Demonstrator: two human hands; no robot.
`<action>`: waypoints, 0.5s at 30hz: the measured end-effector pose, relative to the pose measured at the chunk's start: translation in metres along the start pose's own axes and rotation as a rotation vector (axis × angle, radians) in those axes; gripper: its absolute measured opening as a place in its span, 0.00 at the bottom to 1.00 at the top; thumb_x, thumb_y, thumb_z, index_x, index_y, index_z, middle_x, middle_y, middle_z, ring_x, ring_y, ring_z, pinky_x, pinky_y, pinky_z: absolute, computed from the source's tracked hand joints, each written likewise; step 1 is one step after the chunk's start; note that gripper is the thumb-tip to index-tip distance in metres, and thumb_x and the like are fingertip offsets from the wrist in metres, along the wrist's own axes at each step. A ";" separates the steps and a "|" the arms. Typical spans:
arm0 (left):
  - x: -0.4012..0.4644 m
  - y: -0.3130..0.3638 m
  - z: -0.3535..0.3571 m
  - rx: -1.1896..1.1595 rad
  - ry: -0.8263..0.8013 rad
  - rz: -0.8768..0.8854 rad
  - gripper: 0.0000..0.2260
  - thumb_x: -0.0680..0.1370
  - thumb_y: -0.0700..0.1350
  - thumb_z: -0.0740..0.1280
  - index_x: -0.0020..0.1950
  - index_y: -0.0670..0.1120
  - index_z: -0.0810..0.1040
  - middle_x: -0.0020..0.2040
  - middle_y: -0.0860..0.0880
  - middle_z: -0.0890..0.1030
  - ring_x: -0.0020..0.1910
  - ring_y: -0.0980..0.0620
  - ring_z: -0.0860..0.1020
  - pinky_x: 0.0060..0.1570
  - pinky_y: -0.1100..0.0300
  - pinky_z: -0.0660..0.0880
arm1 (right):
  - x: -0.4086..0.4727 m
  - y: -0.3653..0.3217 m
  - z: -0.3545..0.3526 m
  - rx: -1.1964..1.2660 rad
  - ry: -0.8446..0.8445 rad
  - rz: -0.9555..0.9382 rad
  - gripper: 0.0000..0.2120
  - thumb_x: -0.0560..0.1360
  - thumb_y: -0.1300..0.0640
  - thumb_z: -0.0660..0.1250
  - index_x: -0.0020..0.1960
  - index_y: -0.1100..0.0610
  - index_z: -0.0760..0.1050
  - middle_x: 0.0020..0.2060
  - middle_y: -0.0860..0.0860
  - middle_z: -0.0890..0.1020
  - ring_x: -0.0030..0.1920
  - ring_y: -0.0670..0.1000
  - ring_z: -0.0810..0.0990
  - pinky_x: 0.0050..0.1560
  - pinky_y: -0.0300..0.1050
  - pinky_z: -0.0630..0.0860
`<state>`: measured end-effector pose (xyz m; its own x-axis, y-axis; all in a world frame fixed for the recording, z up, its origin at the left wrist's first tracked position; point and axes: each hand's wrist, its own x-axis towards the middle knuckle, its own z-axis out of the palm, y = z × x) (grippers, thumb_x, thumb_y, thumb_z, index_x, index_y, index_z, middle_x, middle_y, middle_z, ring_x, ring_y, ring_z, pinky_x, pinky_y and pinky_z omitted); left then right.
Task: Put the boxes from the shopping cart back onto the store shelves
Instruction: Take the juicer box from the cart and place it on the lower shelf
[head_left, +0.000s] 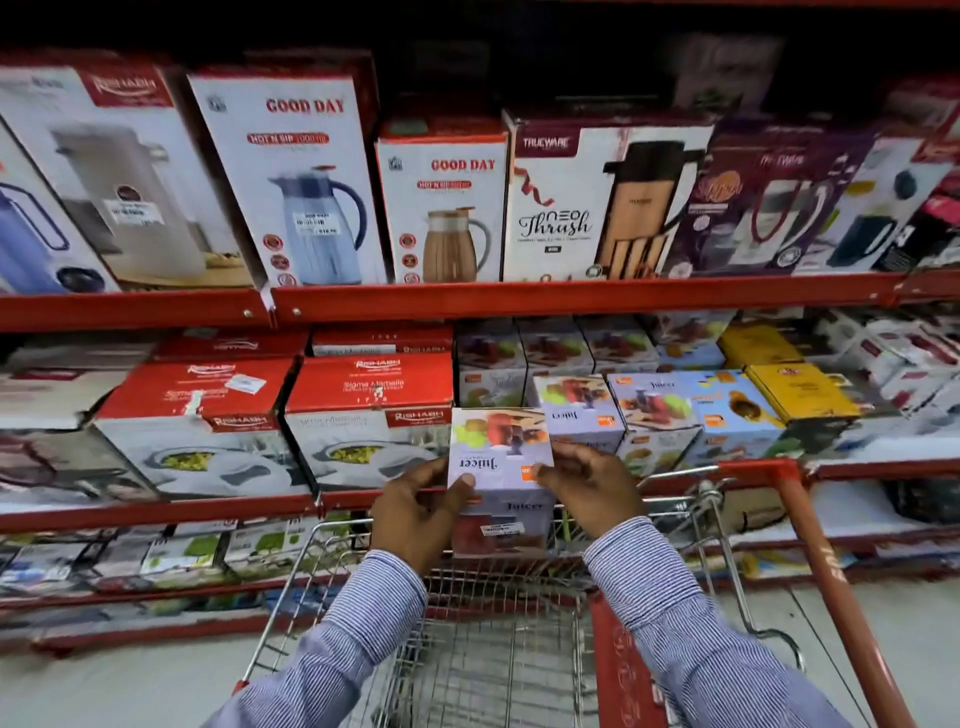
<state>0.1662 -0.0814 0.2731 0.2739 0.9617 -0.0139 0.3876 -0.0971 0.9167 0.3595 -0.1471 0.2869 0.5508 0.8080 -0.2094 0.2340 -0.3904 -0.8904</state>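
Lilac "Juicer" box (500, 457) pinched between left hand (415, 512) and right hand (592, 486) fingers above cart (810, 545).

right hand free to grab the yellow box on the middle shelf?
Probably not: the right hand and left hand both hold the Juicer box. The yellow box itself sits unobstructed, up front.

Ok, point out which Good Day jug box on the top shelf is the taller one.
The left Good Day box, showing a blue jug; the shorter one beside it shows a brown jug.
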 end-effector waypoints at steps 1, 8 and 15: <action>0.003 0.003 0.002 0.006 0.005 -0.011 0.17 0.72 0.54 0.71 0.58 0.50 0.82 0.50 0.51 0.86 0.45 0.56 0.84 0.47 0.56 0.82 | 0.003 -0.003 -0.002 -0.007 -0.012 0.006 0.20 0.67 0.53 0.76 0.58 0.54 0.80 0.48 0.46 0.86 0.49 0.48 0.83 0.56 0.50 0.80; 0.024 0.020 0.018 0.026 0.031 -0.009 0.17 0.75 0.49 0.70 0.62 0.47 0.80 0.53 0.51 0.83 0.52 0.50 0.81 0.52 0.60 0.77 | 0.031 -0.013 -0.013 -0.149 -0.048 -0.040 0.28 0.62 0.56 0.80 0.61 0.52 0.78 0.53 0.46 0.83 0.55 0.49 0.81 0.60 0.48 0.78; 0.041 0.021 0.031 0.059 0.061 -0.031 0.19 0.75 0.45 0.70 0.66 0.45 0.76 0.59 0.46 0.83 0.55 0.49 0.81 0.54 0.66 0.69 | 0.055 -0.028 -0.011 -0.262 -0.020 -0.097 0.27 0.64 0.62 0.79 0.61 0.54 0.77 0.52 0.46 0.82 0.45 0.47 0.80 0.44 0.36 0.74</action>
<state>0.2129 -0.0520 0.2791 0.2079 0.9780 -0.0159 0.4469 -0.0805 0.8910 0.3920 -0.0970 0.3051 0.5003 0.8547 -0.1387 0.4852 -0.4094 -0.7726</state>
